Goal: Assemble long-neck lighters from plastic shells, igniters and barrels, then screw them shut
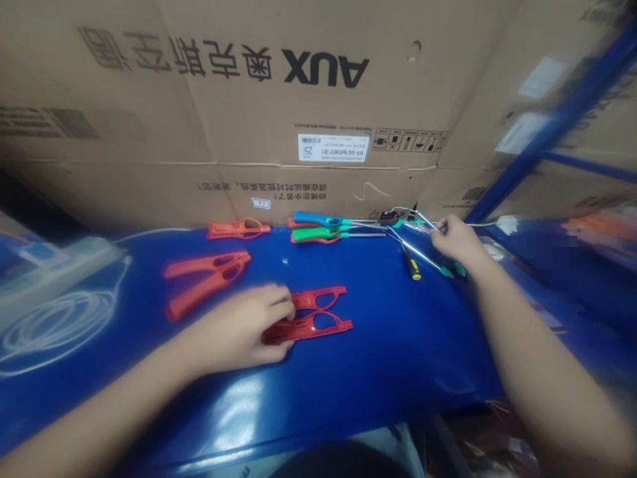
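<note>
Partly behind left hand [251,325]: red casings [301,329]

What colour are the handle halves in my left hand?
The handle halves are red, clearest in the head view.

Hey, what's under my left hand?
Parts of two red plastic shells, side by side on the blue table. Their ends with rounded openings show; whatever lies beneath your left hand itself is covered.

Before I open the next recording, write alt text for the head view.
A person's left hand holds two red lighter-handle shells on a blue table, while the right hand is at metal lighter tubes. Blue and green gas lighters and a yellow-and-black screwdriver lie nearby, before AUX-printed cardboard.
</note>
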`<control>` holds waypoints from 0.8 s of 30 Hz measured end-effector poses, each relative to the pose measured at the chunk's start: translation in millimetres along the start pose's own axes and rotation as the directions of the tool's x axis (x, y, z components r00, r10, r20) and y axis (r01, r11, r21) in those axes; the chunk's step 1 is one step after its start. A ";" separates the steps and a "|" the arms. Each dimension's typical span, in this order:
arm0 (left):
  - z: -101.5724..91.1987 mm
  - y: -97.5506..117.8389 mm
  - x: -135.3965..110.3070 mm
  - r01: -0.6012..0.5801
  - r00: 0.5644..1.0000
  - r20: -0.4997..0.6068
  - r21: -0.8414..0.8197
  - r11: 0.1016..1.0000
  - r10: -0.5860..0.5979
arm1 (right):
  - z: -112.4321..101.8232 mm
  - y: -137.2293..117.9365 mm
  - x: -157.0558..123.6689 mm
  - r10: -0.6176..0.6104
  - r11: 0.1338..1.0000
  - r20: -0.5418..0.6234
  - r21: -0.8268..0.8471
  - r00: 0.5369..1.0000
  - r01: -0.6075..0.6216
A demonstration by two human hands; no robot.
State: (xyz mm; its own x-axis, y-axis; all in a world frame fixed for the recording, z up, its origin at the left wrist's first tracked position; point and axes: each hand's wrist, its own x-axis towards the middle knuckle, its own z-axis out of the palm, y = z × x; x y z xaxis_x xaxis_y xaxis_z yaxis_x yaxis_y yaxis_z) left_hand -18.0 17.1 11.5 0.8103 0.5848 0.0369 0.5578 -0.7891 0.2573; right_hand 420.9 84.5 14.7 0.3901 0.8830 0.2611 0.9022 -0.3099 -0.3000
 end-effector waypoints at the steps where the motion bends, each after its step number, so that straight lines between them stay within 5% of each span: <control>1: 0.0 0.1 0.1 0.001 1.000 0.001 -0.001 1.000 -0.001 | -2.0 -2.2 -1.1 0.014 1.000 -0.026 0.022 1.000 -0.014; 6: -0.9 0.2 -0.2 0.003 1.000 0.011 0.010 1.000 -0.003 | -12.8 -18.3 -10.9 -0.004 0.989 -0.118 0.149 0.993 0.022; 10: -3.6 -1.0 -1.9 0.001 1.000 0.016 0.031 1.000 -0.002 | -14.9 -35.8 -26.8 -0.250 0.908 -0.046 0.336 0.967 0.251; 14: -7.7 -2.5 -3.1 0.029 0.999 0.034 0.055 0.998 -0.030 | -9.7 -59.2 -52.7 -0.547 0.710 0.089 0.576 0.833 0.405; 18: -7.6 -4.9 -2.7 0.088 0.996 -0.017 0.042 0.995 -0.087 | -3.6 -80.6 -81.2 -0.702 0.632 0.257 0.654 0.664 0.415; 24: 7.8 -8.5 -1.3 0.181 0.933 -0.305 -0.070 0.981 -0.194 | 6.0 -92.6 -102.4 -0.767 0.583 0.313 0.704 0.560 0.405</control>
State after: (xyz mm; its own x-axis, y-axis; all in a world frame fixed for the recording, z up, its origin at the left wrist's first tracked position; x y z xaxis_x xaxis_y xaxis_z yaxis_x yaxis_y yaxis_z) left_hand -22.4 21.6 1.7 0.5928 0.7556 0.2786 0.6815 -0.6550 0.3264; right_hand 296.3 24.9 10.3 -0.5312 0.8426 0.0887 0.5544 0.4249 -0.7156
